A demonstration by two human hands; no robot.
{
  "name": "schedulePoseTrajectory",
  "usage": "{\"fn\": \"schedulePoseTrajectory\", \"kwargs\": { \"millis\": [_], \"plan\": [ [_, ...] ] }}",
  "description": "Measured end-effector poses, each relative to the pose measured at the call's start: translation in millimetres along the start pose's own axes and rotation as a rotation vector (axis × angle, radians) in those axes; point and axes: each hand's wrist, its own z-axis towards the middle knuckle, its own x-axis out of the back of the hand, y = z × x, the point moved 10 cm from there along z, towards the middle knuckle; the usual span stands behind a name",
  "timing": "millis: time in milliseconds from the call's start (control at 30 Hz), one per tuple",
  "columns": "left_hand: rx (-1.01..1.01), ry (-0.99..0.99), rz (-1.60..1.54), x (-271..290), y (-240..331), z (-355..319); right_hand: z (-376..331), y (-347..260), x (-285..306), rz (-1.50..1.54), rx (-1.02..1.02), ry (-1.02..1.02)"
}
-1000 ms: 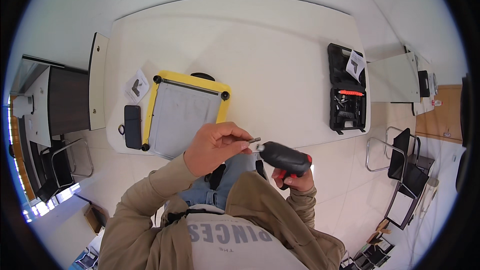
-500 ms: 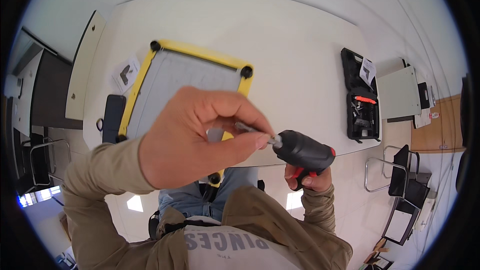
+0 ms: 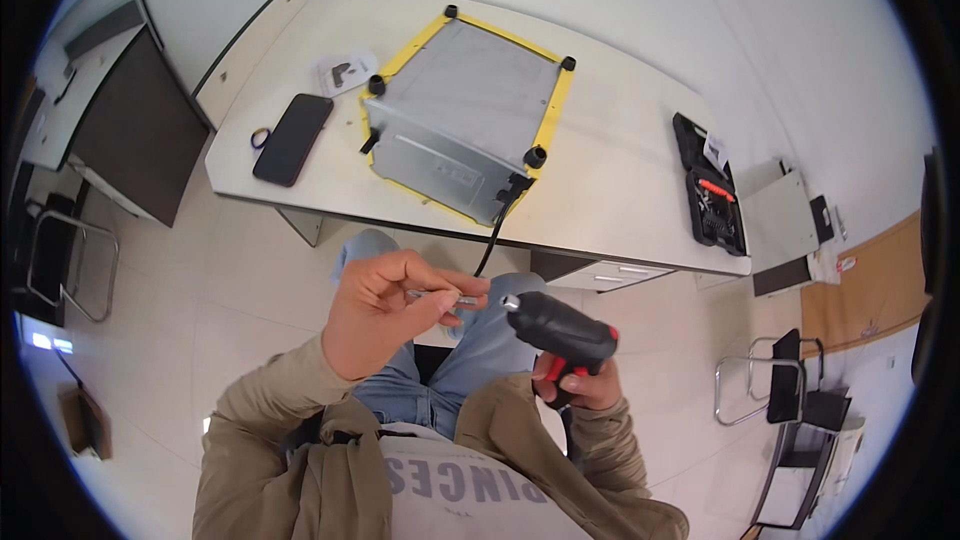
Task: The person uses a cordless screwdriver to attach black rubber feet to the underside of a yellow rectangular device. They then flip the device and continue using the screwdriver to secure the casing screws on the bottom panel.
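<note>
Pinching a thin metal screwdriver bit (image 3: pixel 440 295), the left hand (image 3: pixel 385 315) holds it level, its tip aimed at the chuck of the black cordless screwdriver (image 3: pixel 558 328), just short of touching. Left fingers (image 3: pixel 455 290) are clenched on the bit's shaft; the right hand (image 3: pixel 580 385) is wrapped tight round the red-trimmed grip below the tool's body. Both hands hover over the lap, well below the bench (image 3: pixel 620 190) edge. Left wrist is bent inward, forearm rising from the lower left; the right forearm comes up close to the chest. Risk, as I judge it: the bit is slim and held only at the fingertips, so a slight misalignment with the chuck could knock it loose and drop it to the floor. Beyond the screwdriver, on the bench, sits the grey metal case (image 3: pixel 465 130) on its yellow mat (image 3: pixel 552 120).
</note>
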Motion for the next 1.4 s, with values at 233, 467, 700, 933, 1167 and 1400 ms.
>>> {"fn": "schedulePoseTrajectory", "kwargs": {
  "millis": [233, 467, 700, 933, 1167, 1400],
  "plan": [
    [0.057, 0.078, -0.103, 26.2, -57.9, -37.7, -8.7, 49.2, -11.4, -0.052, -0.064, -0.033],
    [0.137, 0.063, -0.07, 36.7, -84.2, -38.2, -9.6, 83.5, 9.1, 0.021, -0.141, -0.038],
    [0.199, -0.025, 0.107, 45.3, -108.0, -20.3, -3.2, 91.0, 32.9, -0.061, -0.187, 0.014],
    [0.36, -0.101, 0.054, 45.9, -136.5, -10.4, 0.3, 96.6, 50.4, -0.16, -0.232, 0.041],
    [0.312, 0.206, -0.032, 72.9, -149.5, -10.6, 18.1, 107.6, 34.5, 0.011, -0.183, 0.074],
    [0.199, 0.415, -0.188, 72.8, -149.5, -17.6, 15.3, 124.3, 32.2, 0.108, -0.176, 0.098]
  ]
}}
